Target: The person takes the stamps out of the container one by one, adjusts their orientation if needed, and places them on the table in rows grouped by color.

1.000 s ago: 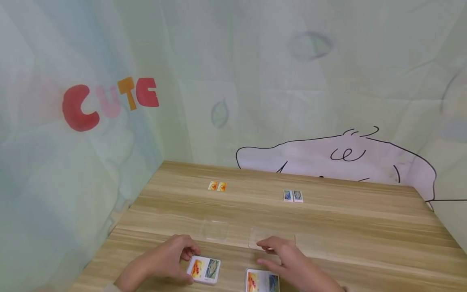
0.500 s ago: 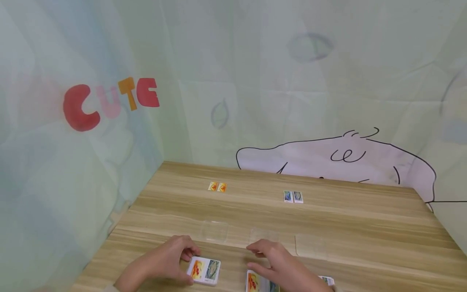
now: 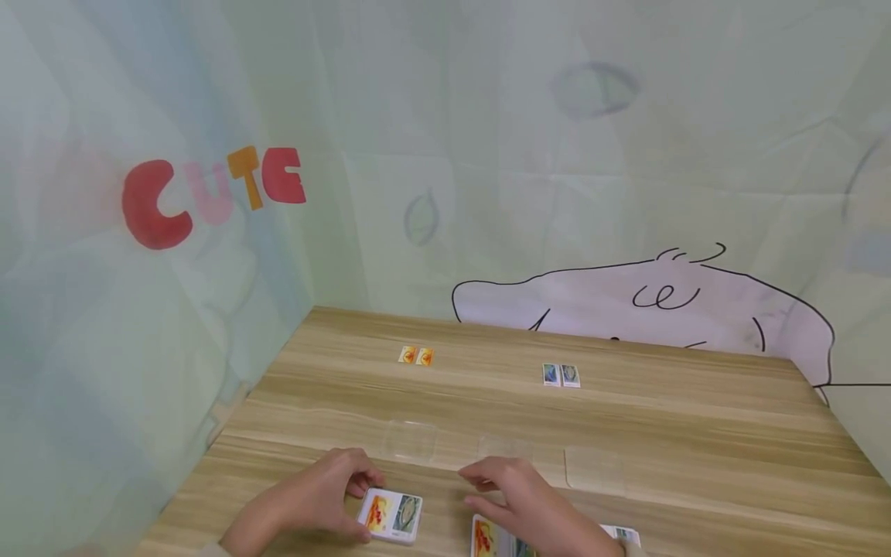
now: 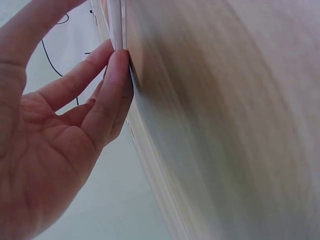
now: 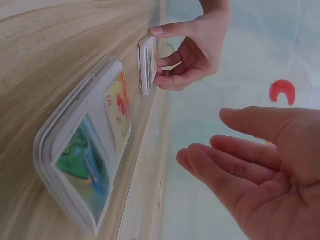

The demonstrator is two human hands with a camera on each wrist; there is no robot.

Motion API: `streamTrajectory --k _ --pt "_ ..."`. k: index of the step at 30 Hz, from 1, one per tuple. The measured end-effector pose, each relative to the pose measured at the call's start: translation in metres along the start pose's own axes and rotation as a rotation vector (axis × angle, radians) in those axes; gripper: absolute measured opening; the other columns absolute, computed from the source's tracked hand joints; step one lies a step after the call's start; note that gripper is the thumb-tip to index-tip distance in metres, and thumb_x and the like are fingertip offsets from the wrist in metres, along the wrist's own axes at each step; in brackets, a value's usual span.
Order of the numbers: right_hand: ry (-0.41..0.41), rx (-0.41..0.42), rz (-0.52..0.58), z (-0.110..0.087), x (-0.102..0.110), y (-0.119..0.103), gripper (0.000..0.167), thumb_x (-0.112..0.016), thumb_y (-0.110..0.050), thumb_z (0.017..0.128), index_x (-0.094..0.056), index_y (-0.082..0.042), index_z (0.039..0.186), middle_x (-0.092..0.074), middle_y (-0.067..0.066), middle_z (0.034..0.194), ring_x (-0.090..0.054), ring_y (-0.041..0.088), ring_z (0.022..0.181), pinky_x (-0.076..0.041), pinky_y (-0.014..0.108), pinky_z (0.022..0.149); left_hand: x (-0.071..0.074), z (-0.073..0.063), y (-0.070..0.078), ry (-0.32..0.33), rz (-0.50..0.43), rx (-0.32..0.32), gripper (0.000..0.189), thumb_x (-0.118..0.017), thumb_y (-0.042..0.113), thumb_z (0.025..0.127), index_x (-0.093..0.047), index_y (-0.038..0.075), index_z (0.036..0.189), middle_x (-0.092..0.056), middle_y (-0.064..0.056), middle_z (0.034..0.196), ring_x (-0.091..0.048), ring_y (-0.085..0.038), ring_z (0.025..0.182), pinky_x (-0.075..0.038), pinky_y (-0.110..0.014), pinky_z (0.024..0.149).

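Both hands show on my feed: the left hand pinches the left card stack, while the right hand, loosely spread and holding nothing, has shifted inward over the right card stack, uncovering another card beside its wrist, so only one stack seems secured.
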State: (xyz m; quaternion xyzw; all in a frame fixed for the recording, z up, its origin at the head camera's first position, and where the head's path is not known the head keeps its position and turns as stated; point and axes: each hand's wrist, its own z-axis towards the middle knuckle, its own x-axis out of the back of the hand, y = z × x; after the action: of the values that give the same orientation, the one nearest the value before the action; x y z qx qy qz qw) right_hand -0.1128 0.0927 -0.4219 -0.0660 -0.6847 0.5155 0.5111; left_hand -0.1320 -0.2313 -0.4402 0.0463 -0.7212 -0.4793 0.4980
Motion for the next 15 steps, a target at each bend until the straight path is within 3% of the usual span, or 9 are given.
streamTrajectory --k 9,15 --pt "-0.01 -0.025 0.056 0.011 -0.004 -0.005 0.027 -0.069 -0.013 0.095 -0.069 0.001 0.118 -0.07 0.013 0.114 -0.068 0.015 0.1 -0.053 0.019 0.08 0.001 -0.001 0.003 -0.014 -0.019 0.019 0.051 -0.093 0.021 0.066 -0.066 0.003 0.106 -0.06 0.001 0.098 -0.059 -0.006 0.087 -0.055 -0.026 0.079" --pt "0.007 0.014 0.0 0.018 -0.008 -0.006 0.021 -0.069 -0.008 0.094 -0.07 0.001 0.113 -0.072 0.009 0.108 -0.066 0.005 0.093 -0.053 0.018 0.079 0.001 0.001 0.003 -0.01 -0.006 0.01 0.05 -0.093 0.021 0.065 -0.067 0.004 0.104 -0.061 0.002 0.098 -0.059 -0.006 0.086 -0.055 -0.026 0.077"
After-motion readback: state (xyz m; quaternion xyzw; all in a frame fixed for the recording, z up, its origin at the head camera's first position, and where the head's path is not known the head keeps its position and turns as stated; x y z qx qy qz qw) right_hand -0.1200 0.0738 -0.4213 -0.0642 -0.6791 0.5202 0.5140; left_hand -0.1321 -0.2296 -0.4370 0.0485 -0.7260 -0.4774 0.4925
